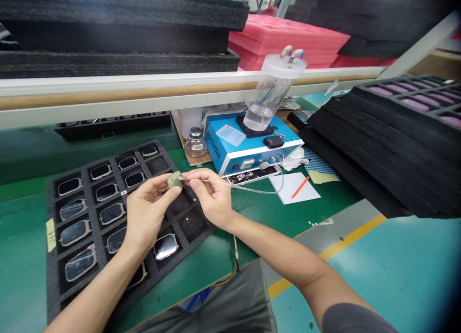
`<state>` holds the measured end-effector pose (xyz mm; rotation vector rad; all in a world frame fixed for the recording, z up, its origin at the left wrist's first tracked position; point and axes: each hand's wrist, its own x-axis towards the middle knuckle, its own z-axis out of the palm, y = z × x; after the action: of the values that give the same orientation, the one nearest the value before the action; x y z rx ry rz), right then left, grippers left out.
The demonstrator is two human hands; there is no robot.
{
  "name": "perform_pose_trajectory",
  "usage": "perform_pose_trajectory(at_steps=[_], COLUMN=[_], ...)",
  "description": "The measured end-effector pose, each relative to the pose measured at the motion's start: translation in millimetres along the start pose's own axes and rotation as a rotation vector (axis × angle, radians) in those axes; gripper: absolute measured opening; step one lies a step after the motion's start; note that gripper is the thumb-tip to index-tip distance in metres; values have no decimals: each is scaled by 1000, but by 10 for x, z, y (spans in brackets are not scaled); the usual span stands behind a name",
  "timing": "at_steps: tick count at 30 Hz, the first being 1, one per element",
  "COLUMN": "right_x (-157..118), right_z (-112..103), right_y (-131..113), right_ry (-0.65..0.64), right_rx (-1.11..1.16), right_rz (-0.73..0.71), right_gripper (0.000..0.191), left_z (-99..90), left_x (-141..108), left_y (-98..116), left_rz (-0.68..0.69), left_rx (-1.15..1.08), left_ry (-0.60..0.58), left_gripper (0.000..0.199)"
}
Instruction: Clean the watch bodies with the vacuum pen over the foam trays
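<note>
My left hand (144,210) pinches a small olive-green rounded part (175,180) between thumb and fingers, holding it up over the foam tray. My right hand (213,198) grips the end of a thin clear tube (252,190), its tip at the green part's right side; whether they touch I cannot tell. From the hand, the tube curves back to the front of a blue control box (236,153). Below both hands lies a dark grey foam tray (52,275) with watch-like framed screens (75,231) in many of its pockets. Some right-hand pockets hold no screen.
On the blue box stands a clear cylinder (268,97) with liquid. A glass jar (195,143) is left of the box; white paper (306,193) with an orange stick (300,187) lies to its right. Black foam sheets (345,145) are stacked right. A white rail (144,97) crosses behind.
</note>
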<state>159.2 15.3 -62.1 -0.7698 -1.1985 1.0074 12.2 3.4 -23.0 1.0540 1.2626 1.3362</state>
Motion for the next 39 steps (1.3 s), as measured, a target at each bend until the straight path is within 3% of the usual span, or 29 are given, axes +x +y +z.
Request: perform_pose_trajectory(at_steps=[10,14,16,19,22,25,28,30,34,36,39], right_x=[26,-69,-170,-257,-316,-418,-528,-605,-810,-927,-1061], right_z=[-19,-40,-64,-78,-26,-14,25,156,713,1053,1464], right_y=[39,-49,-97,-12,155,228,235,236,255,248,123], right_ry=[-1,14,66,125,-45,-133,-123,-141,-231,-272,-353], right_rx=[-6,-116,-224,-399,-313,-307,-320,-332,-332,-304,-294], right_rz=[-46,-23,6,135,402,548,594,619,566,543,520], right_gripper=[11,17,22,32,45,50,51,61,92,95,85], left_z=[-14,5,31,-54,-320,-575,-815,-1005,-1384,-1501,-1535], left_x=[41,-4,-32,93,159,-196,-876,-1321,-1857,-1974,-2090], left_y=[-38,-96,-88,-22,133,271,271,205,65,34,39], left_rz=[12,41,-11,-69,-71,-62,-17,9,41,59,89], left_rx=[-10,27,84,174,257,336,403,427,403,370,325], left_ry=[-22,-32,19,96,136,155,217,321,596,702,734], left_gripper=[35,31,31,36,28,27,33,35,35,36,35])
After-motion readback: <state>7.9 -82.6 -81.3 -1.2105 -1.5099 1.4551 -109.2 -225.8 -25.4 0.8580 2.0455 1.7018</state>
